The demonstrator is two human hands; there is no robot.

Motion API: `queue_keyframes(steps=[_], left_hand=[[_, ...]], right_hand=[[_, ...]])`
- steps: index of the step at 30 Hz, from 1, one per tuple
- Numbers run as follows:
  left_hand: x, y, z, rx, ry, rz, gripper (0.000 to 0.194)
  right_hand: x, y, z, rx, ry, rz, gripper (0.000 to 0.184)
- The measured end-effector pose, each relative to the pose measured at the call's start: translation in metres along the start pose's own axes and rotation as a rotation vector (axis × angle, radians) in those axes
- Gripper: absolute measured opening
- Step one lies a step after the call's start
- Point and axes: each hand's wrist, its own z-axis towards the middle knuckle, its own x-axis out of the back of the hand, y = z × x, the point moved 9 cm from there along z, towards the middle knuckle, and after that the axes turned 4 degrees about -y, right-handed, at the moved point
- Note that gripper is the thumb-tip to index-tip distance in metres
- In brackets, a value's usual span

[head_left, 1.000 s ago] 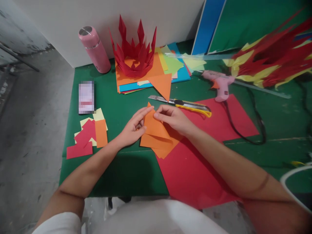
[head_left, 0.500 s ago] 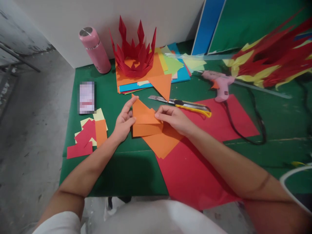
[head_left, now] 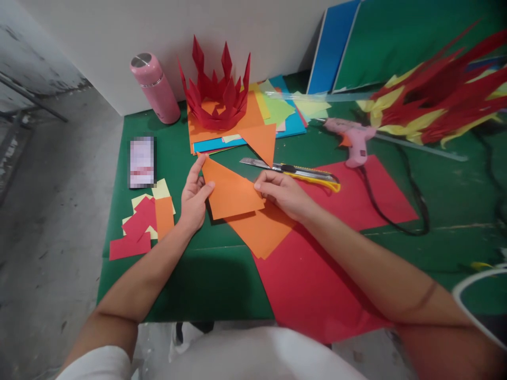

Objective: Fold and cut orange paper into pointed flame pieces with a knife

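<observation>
An orange piece of paper (head_left: 233, 192) is held between both hands, its slanted edge running down from upper left to right. My left hand (head_left: 194, 200) grips its left edge, with a finger near the pointed top corner and the thumb on the face. At the right corner, my right hand (head_left: 283, 192) pinches the paper between thumb and fingers. Below it lie more orange sheets (head_left: 263, 235), partly covered, overlapping a large red sheet (head_left: 317, 290). Just beyond my right hand rests a utility knife (head_left: 301, 172) with its blade out, beside an orange paper triangle (head_left: 264, 140).
A red paper crown (head_left: 217, 117) stands on stacked coloured paper at the back, near a pink bottle (head_left: 160, 97). To the right are a pink glue gun (head_left: 354, 138) with a cord and a red-yellow flame shape (head_left: 431, 100). Paper scraps (head_left: 138, 219) and a blurred-out rectangular item (head_left: 141, 161) lie left.
The orange paper has opened out: the lower strip beneath the flap no longer shows separately. My left hand has shifted left with its edge. My right hand stays nearly in place.
</observation>
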Motion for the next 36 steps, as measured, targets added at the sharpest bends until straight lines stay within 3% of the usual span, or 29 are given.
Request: queue_keyframes(steps=[7, 14, 18, 22, 25, 29, 32, 34, 36], left_hand=[[0.022, -0.006, 0.002, -0.024, 0.236, -0.05, 0.048], [0.017, -0.009, 0.002, 0.011, 0.228, -0.135, 0.063], [0.021, -0.008, 0.002, -0.006, 0.24, -0.123, 0.062], [0.034, 0.0, 0.006, -0.077, 0.304, -0.075, 0.056], [0.055, 0.009, 0.008, -0.151, 0.42, -0.028, 0.047], [0.065, 0.037, -0.001, -0.325, 0.518, 0.191, 0.034], [0.032, 0.061, -0.01, -0.464, 0.356, 0.566, 0.027], [-0.007, 0.064, -0.013, -0.516, 0.086, 0.844, 0.03], [-0.031, 0.059, -0.016, -0.505, -0.089, 1.041, 0.031]], right_hand=[[-0.009, -0.004, -0.003, 0.043, -0.084, -0.115, 0.025], [-0.014, -0.004, -0.004, 0.049, -0.141, -0.179, 0.023], [-0.012, -0.005, -0.003, 0.067, -0.122, -0.195, 0.019], [-0.012, -0.006, -0.002, 0.08, -0.134, -0.191, 0.018], [-0.011, -0.007, -0.003, 0.079, -0.133, -0.177, 0.018], [-0.008, -0.006, -0.003, 0.06, -0.115, -0.151, 0.016], [-0.009, -0.005, -0.003, 0.054, -0.128, -0.141, 0.014], [-0.01, -0.005, -0.002, 0.06, -0.146, -0.14, 0.014], [-0.012, -0.006, -0.003, 0.07, -0.157, -0.147, 0.016]])
